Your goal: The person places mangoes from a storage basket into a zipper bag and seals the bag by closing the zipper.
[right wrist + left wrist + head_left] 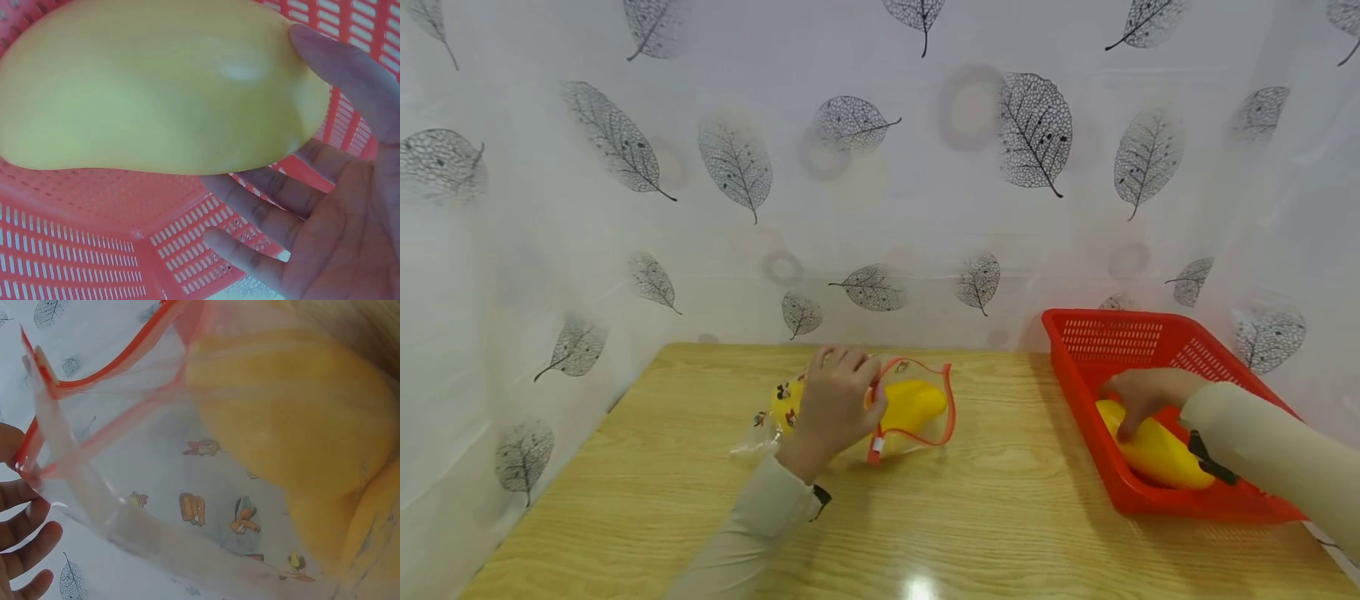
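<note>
On the table lies a clear zip bag [952,400] with red zip edges and small cartoon prints. Its mouth gapes toward the right, and yellow mangoes [916,403] show inside it. My left hand [838,402] pinches the bag's red edge between thumb and fingers, as the left wrist view shows too. Over in the red basket [1078,417], my right hand [1150,393] grips a yellow mango [1165,458] at one end. In the right wrist view the thumb presses the mango [156,94] from above and the fingers curl under it.
The basket has slotted walls and stands at the table's right side. A pale curtain [880,208] printed with dark leaves hangs behind the wooden table [1000,533] and along its sides.
</note>
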`<act>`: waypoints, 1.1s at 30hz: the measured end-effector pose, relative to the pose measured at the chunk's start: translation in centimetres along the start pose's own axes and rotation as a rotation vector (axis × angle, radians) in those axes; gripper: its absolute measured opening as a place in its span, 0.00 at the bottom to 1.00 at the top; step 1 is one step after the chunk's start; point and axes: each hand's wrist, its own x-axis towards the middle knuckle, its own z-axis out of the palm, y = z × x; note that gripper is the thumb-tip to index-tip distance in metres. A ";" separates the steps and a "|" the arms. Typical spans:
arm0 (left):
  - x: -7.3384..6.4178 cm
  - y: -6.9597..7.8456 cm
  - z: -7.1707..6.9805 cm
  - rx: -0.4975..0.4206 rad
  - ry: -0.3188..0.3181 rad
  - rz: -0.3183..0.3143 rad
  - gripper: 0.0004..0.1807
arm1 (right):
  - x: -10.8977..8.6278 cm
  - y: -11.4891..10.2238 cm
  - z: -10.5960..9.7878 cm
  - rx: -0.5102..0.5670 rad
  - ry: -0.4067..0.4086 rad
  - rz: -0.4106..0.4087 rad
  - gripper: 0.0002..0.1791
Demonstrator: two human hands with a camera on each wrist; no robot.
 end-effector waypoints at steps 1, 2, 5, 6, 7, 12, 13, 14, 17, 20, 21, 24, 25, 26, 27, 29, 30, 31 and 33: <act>0.0 -0.1 0.0 -0.001 0.003 0.000 0.08 | 0.2 0.1 -0.1 0.000 0.004 0.001 0.48; 0.0 -0.1 -0.1 -0.001 0.006 -0.001 0.08 | 0.4 0.3 -0.2 0.000 0.009 0.005 0.48; 0.1 -0.3 -0.2 -0.007 0.019 -0.006 0.08 | 0.9 0.8 -0.5 0.001 0.018 0.011 0.49; 0.1 -0.3 -0.2 -0.008 0.022 -0.010 0.09 | 1.2 0.9 -0.6 -0.006 0.022 0.010 0.49; 0.0 -0.4 -0.2 -0.009 0.022 -0.013 0.09 | 1.3 1.1 -0.6 -0.007 0.026 0.014 0.50; -0.1 -0.5 -0.2 -0.015 0.013 -0.022 0.08 | 2.2 1.5 -0.6 0.008 0.040 0.039 0.51; -0.1 -0.6 -0.1 -0.014 0.011 -0.021 0.08 | 2.3 1.5 -0.5 0.016 0.043 0.042 0.51; -0.1 -0.6 -0.1 -0.014 0.011 -0.020 0.08 | 2.5 1.5 -0.5 0.025 0.048 0.044 0.51; -0.2 -0.6 -0.1 -0.010 0.014 -0.019 0.09 | 2.9 1.7 -0.5 0.036 0.075 0.041 0.50; -0.2 -0.6 -0.2 -0.007 0.018 -0.024 0.09 | 3.2 1.8 -0.5 0.043 0.105 0.036 0.51; -0.2 -0.6 -0.2 -0.007 0.019 -0.026 0.09 | 3.2 1.9 -0.4 0.046 0.111 0.035 0.51; -0.2 -0.6 -0.2 -0.001 0.017 -0.031 0.09 | 3.4 2.1 -0.3 0.065 0.118 0.032 0.52; -0.2 -0.5 -0.1 0.002 0.015 -0.032 0.09 | 3.3 2.2 -0.2 0.071 0.118 0.029 0.52; -0.2 -0.5 -0.1 0.004 0.013 -0.033 0.09 | 3.3 2.3 -0.2 0.080 0.118 0.029 0.53; -0.2 -0.5 -0.1 0.006 0.012 -0.035 0.08 | 3.3 2.5 -0.1 0.085 0.120 0.028 0.53; -0.2 -0.4 -0.1 0.016 0.007 -0.041 0.08 | 3.2 2.7 0.0 0.091 0.120 0.029 0.54; -0.1 -0.4 -0.2 0.022 0.005 -0.046 0.08 | 3.1 2.8 0.1 0.090 0.121 0.027 0.54; -0.1 -0.4 -0.2 0.026 0.005 -0.050 0.08 | 3.1 2.9 0.1 0.089 0.122 0.027 0.55; 0.0 -0.3 -0.3 0.036 0.007 -0.062 0.08 | 2.9 3.2 0.3 0.094 0.111 0.043 0.56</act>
